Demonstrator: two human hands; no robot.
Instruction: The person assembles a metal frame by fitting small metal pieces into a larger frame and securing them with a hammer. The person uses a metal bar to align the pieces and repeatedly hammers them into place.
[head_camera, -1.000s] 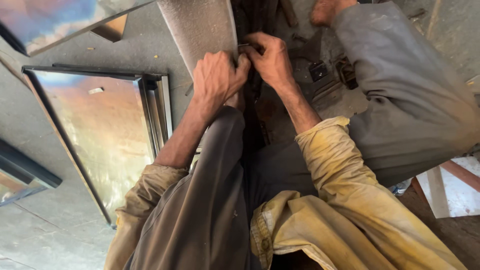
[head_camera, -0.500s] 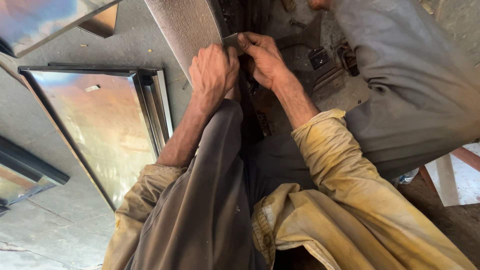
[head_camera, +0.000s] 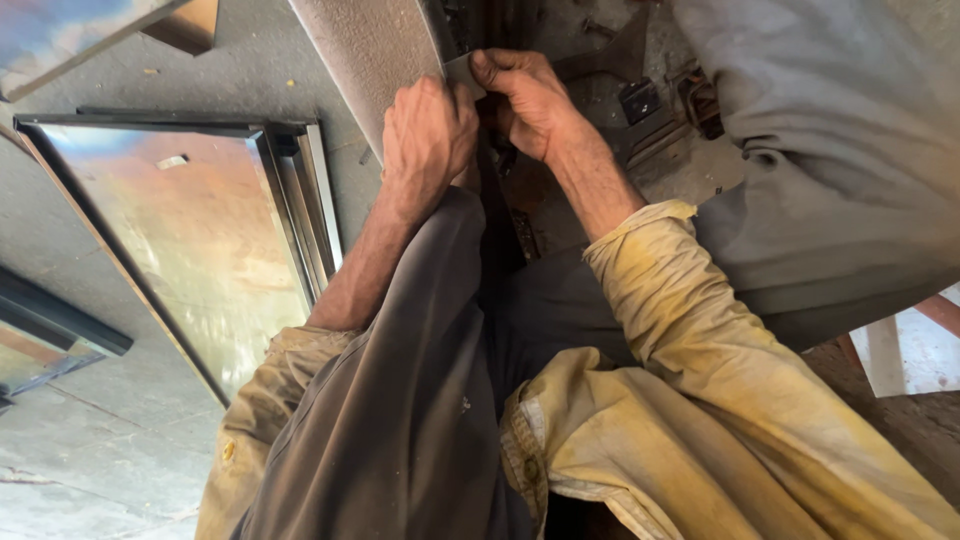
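Left hand: the left hand (head_camera: 428, 135) is curling its fingers shut and pressing down on the edge of a grey metal sheet (head_camera: 375, 45), just beside a small metal piece (head_camera: 462, 72).
Right hand: the right hand (head_camera: 530, 100) is pinching that small metal piece between thumb and fingers, so the two hands are touching at the knuckles.
Small metal piece: it is sitting at the top centre of the view, at the right-hand edge of the grey sheet, partly hidden by both hands.
Posture: the person is sitting low with knees drawn up in dark grey trousers (head_camera: 420, 400), stained yellow sleeves (head_camera: 690, 380) reaching forward.
Surface: a rough concrete floor (head_camera: 90, 450) is lying grey and cracked under the work, with dust and scraps showing.
Left of the hands: a shiny steel panel with folded edges (head_camera: 190, 230) is resting flat on the floor, reflecting warm light; another panel (head_camera: 60, 25) is showing at the upper left corner.
Right of the hands: dark metal tools and fittings (head_camera: 660, 105) are lying on the ground near a grey-clothed leg (head_camera: 830, 150).
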